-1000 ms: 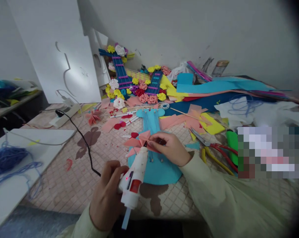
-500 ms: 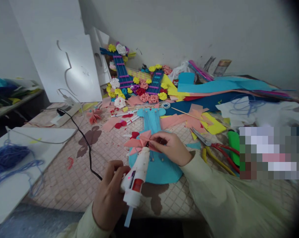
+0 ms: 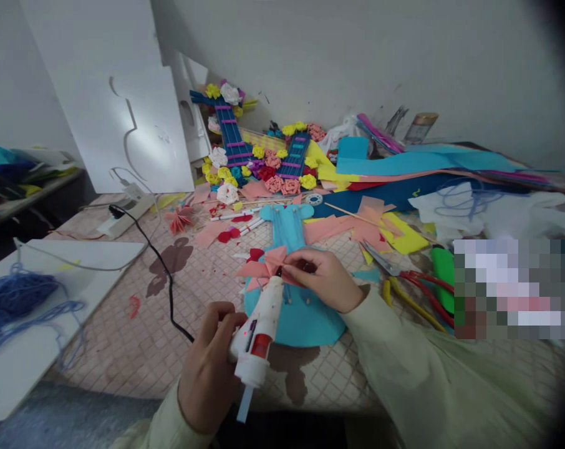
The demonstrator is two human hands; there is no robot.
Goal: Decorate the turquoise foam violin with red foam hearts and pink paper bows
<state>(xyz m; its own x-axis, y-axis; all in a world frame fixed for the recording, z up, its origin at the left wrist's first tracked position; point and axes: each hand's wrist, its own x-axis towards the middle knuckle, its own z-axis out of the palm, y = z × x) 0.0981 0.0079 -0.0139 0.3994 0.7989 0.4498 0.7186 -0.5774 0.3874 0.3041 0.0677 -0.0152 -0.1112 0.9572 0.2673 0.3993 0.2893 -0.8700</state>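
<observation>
My left hand [image 3: 212,368] is wrapped around the grip of a white hot glue gun [image 3: 260,337], with a glue stick [image 3: 245,404] poking out of its rear. The gun's nozzle reaches the centre of a salmon-pink folded paper flower [image 3: 274,262]. Pinched by its right side, that flower is held in the fingers of my right hand [image 3: 324,274]; the exact contact is partly hidden. Under both lies a turquoise guitar-shaped piece [image 3: 305,327] with strings along its neck. Red paper petals [image 3: 255,254] sit just left of it.
Scissors [image 3: 390,267] and yellow-handled pliers [image 3: 411,304] lie to the right. A black cord [image 3: 170,293] crosses the table at left, near blue yarn [image 3: 20,296] on a white board. Flower-covered guitar shapes [image 3: 236,137] lean at the back. Another pink paper flower [image 3: 178,219] rests at left.
</observation>
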